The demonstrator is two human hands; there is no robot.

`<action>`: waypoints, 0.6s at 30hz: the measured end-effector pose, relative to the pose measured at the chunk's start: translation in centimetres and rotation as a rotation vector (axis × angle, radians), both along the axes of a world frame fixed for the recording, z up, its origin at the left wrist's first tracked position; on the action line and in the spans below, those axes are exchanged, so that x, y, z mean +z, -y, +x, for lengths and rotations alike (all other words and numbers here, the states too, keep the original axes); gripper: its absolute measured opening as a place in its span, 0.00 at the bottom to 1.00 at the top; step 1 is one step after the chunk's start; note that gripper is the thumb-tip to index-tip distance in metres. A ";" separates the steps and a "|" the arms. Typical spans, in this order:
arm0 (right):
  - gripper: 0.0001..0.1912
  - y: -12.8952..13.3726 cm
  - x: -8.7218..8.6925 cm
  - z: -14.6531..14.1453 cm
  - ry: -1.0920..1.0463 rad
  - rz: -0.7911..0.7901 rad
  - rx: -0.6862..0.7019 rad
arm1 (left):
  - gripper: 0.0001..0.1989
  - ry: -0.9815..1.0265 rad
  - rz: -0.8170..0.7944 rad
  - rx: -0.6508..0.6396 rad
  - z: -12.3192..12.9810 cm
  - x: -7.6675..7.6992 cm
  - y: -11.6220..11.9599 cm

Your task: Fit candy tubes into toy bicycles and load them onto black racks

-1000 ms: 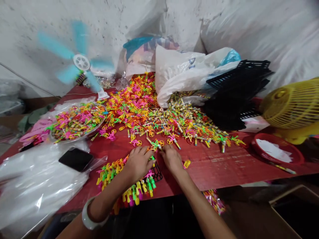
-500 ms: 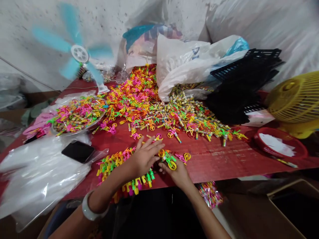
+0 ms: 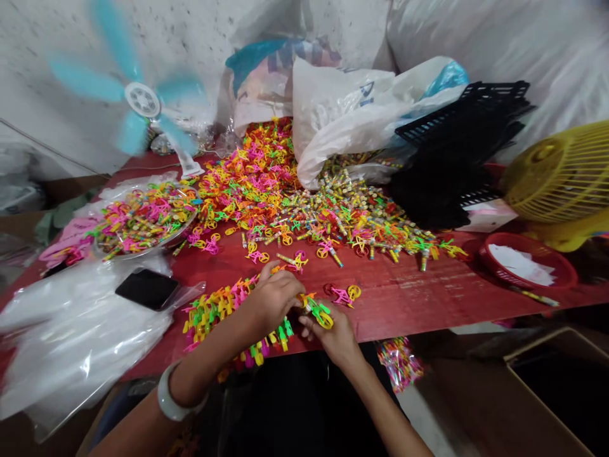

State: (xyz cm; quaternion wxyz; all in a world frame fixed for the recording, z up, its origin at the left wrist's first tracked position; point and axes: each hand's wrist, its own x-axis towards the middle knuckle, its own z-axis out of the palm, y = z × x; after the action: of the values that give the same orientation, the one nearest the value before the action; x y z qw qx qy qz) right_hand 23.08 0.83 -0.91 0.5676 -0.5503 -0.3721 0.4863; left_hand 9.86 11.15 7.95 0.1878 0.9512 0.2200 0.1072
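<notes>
A green and yellow plastic toy [image 3: 318, 311] sits between my hands, near the table's front edge. My right hand [image 3: 335, 330] has its fingers closed on the toy's right side. My left hand [image 3: 273, 297] meets the toy's left end with curled fingers; its fingertips are partly hidden. Rows of colourful toys [image 3: 204, 320] lie beneath and beside my left forearm. A pink and yellow toy [image 3: 343, 294] rests just behind my right hand. Behind both hands, a loose toy with a small tube [image 3: 294, 260] lies in front of the big pile [image 3: 257, 184].
On the left are a bowl of toys [image 3: 143, 219], a black phone [image 3: 147, 289], clear plastic bags [image 3: 85, 343] and a spinning blue fan [image 3: 143, 100]. The right side holds a red basket [image 3: 566, 270], black trays [image 3: 442, 165] and a yellow fan [image 3: 561, 178].
My left hand's spread fingers have curled in and come to the toy's end. My right hand still holds the toy, now turned slightly. The whole view has shifted a little.
</notes>
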 end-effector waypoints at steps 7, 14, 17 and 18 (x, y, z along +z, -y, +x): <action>0.18 0.5 1.1 -0.2 -0.010 -0.009 0.001 | 0.08 0.012 0.062 -0.017 0.5 0.3 0.1; 0.08 0.6 -1.0 0.4 0.341 0.127 -0.046 | 0.09 0.026 0.120 0.009 -0.4 -0.3 -0.1; 0.05 0.7 -1.6 -0.4 0.466 0.168 -0.053 | 0.12 0.040 0.137 0.045 -1.3 -1.1 -0.3; 0.05 0.6 -1.7 -0.8 0.479 0.181 -0.065 | 0.12 0.035 0.139 0.059 -1.5 -1.4 -0.3</action>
State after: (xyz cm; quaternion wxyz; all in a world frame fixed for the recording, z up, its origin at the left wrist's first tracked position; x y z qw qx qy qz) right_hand 22.30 0.21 -2.66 0.5254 -0.6085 -0.5201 0.2885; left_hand 8.32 11.45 6.52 0.1217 0.9531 0.2364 0.1445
